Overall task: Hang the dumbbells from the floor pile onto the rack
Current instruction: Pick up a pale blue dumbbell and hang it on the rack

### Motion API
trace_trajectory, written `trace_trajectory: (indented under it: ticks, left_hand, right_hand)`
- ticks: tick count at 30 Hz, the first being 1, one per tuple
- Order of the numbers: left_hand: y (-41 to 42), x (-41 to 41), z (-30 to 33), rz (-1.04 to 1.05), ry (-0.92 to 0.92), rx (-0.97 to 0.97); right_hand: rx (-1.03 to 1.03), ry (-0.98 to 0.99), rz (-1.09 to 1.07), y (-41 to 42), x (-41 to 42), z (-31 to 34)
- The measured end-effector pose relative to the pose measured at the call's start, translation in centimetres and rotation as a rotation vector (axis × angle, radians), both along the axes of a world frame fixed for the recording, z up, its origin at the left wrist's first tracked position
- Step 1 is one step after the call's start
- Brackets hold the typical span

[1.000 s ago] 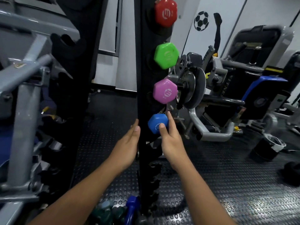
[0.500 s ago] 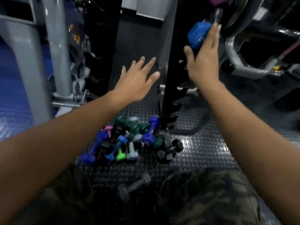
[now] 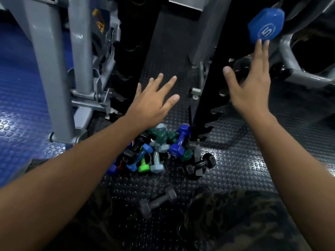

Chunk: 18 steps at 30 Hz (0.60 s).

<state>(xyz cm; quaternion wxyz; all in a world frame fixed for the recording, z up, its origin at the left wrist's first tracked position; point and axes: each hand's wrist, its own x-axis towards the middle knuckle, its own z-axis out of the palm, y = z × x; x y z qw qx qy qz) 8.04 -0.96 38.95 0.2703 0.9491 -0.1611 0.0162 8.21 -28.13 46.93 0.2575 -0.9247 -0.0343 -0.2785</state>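
1. The fingers (image 3: 261, 49) of the right hand (image 3: 252, 87) are straight and loosely spread, the tips touching the lower edge of the blue dumbbell (image 3: 265, 26) marked 5; they grip nothing, and the thumb stands apart to the left.
2. The left hand (image 3: 154, 102) is flat and splayed in the air above the floor pile (image 3: 159, 149), holding nothing.
3. The blue dumbbell hangs on the black rack (image 3: 204, 98), up at the right; free notches show along the rack's edge below it.
4. The pile lies on the studded rubber floor (image 3: 235, 169) at the rack's foot: purple, teal, pale blue, green and black dumbbells tangled together, with one grey dumbbell (image 3: 157, 201) lying apart, nearer the person.
5. Handling, as a judgement: these look like small coated weights, rigid, dense for their size and not fragile. The bar between the heads is the place to grip; the six-sided heads should keep them from rolling, but pulling one from under others could shift the heap.
6. Grey machine posts (image 3: 49, 69) stand to the left.
7. Hard to make out: the left forearm covers the pile's left part, so the count is unknown. The rack's top is cut off, and the dark machine behind the blue dumbbell is unclear.
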Motion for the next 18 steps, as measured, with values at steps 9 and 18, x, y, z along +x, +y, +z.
trace_trajectory:
  ticks: [9, 18]
  left_hand:
    - [2.7, -0.5, -0.9, 0.059, 0.055, -0.092]
    - [5.1, -1.5, -6.4, -0.042, 0.278, 0.083]
  right_hand:
    - [0.104, 0.108, -0.035, 1.4, -3.6, -5.8]
    - [0.148, 0.424, 0.024, 5.0, -4.7, -16.0]
